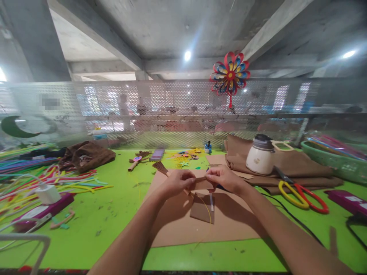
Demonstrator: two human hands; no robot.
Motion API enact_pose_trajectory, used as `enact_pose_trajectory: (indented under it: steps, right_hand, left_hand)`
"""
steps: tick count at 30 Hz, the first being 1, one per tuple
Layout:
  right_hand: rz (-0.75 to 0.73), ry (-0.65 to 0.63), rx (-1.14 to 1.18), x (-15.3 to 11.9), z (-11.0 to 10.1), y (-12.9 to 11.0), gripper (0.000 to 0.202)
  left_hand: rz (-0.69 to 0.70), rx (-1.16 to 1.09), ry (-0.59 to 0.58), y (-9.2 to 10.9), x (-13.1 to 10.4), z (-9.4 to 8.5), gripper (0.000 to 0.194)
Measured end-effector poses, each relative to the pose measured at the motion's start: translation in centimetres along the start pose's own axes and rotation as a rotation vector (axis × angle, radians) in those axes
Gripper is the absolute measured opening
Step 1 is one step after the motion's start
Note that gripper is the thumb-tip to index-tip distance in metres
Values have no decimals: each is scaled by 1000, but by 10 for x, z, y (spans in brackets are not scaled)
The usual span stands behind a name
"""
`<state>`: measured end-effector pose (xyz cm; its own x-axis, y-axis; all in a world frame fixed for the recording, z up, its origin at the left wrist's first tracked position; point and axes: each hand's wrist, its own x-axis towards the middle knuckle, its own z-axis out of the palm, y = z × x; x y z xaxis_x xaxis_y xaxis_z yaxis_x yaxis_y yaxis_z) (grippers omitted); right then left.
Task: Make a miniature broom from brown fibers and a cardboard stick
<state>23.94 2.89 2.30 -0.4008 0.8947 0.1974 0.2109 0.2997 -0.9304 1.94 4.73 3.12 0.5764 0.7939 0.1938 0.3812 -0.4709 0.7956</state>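
My left hand (179, 182) and my right hand (225, 178) meet over a tan cardboard sheet (172, 231), fingers pinched. Between them they hold a narrow brown strip (200, 183), whose material I cannot tell. A fringed brown end (160, 168) sticks out past the left hand; whether it joins the strip is hidden. From below the left hand a thin yellow string (210, 212) curves down. Under the hands lies a brown square piece (202, 214), with a thin whitish stick (211, 202) above it. Something dark beneath the right hand is mostly covered.
Scissors (296, 194), a white jug (260, 154) and folded brown cloth (304, 168) are on the right, before a green basket (338, 164). Colourful pipe cleaners (83, 177) and a purple power strip (46, 212) fill the left. A perforated screen (172, 99) stands behind.
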Motion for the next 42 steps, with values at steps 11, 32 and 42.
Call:
enact_pose_trajectory:
  steps: [11, 32, 42]
  right_hand:
    - [-185, -75, 332, -14, 9, -25, 41]
    - [-94, -83, -322, -8, 16, -19, 26]
    - [-121, 39, -282, -2, 12, -8, 20]
  left_hand:
    - [-43, -793, -134, 11, -9, 10, 27]
    - [-42, -211, 98, 17, -3, 14, 27]
    - [-33, -112, 132, 3, 1, 2, 23]
